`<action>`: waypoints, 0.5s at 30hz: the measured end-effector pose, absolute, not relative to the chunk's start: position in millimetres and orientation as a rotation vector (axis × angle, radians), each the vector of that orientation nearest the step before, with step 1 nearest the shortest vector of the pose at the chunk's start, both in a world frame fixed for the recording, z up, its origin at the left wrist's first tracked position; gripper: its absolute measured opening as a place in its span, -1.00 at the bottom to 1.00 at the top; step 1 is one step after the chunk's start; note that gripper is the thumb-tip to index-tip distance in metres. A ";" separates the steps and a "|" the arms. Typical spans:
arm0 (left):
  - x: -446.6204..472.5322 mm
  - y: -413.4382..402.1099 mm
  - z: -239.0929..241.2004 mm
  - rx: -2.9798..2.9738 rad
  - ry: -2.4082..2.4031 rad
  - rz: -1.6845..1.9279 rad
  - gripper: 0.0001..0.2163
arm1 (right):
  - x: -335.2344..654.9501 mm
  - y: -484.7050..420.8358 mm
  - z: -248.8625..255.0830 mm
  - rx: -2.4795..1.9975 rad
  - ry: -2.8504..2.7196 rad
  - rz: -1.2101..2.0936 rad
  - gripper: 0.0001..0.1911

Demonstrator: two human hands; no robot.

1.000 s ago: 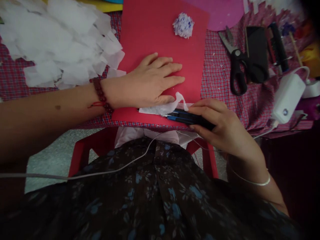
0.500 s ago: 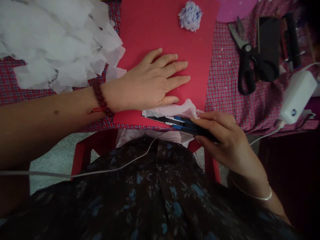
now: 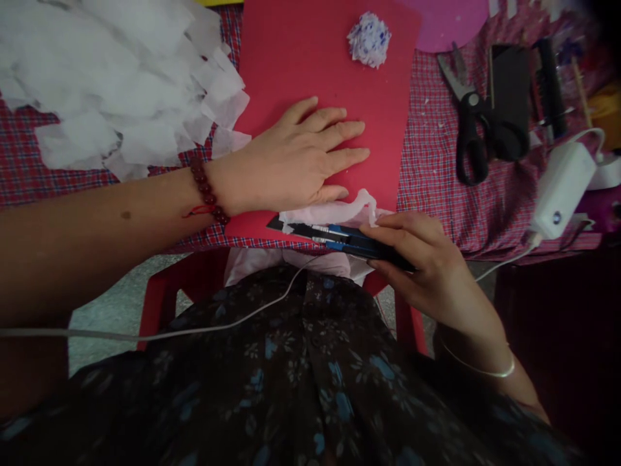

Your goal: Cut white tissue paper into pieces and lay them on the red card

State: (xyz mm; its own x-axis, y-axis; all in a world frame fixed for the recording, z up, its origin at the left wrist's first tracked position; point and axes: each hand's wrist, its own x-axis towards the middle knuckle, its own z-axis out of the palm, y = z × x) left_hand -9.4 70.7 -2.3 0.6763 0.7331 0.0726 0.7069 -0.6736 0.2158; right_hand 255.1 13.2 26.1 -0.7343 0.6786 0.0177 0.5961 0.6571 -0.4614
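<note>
My left hand (image 3: 291, 162) lies flat and open on a red sheet (image 3: 310, 71), fingers stretched out to the right. Just below its little finger a strip of white tissue paper (image 3: 334, 210) lies along the sheet's near edge. My right hand (image 3: 422, 259) is closed around a bundle of dark and blue pens (image 3: 339, 236), which lies pressed along that tissue strip. A small white-and-blue tissue flower (image 3: 369, 39) sits at the far end of the red sheet.
A heap of white tissue pieces (image 3: 116, 84) covers the left of the checked tablecloth (image 3: 427, 162). Black scissors (image 3: 468, 129), dark tools (image 3: 514, 97), a white charger (image 3: 560, 188) and its cable lie right. A pink sheet (image 3: 451, 22) is behind.
The tissue strip's right end has bunched up a little more under my right hand. Both hands stay nearly in place; the view has shifted slightly.
</note>
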 end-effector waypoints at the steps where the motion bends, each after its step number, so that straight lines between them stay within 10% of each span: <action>1: -9.5 70.6 -2.4 2.719 1.177 0.220 -0.46 | 256.5 13.4 26.7 -1.025 -2.708 0.668 -0.50; 15: -17.8 79.1 8.0 2.344 1.180 0.515 -0.58 | 312.6 17.4 20.8 -1.405 -2.106 0.528 -0.54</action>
State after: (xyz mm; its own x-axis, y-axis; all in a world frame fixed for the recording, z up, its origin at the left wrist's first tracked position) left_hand -17.8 79.1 8.0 0.5611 0.8190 0.1204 0.6454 -0.5239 0.5558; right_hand 312.6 17.4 20.8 -0.3034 0.9260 0.2246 0.7107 0.3769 -0.5940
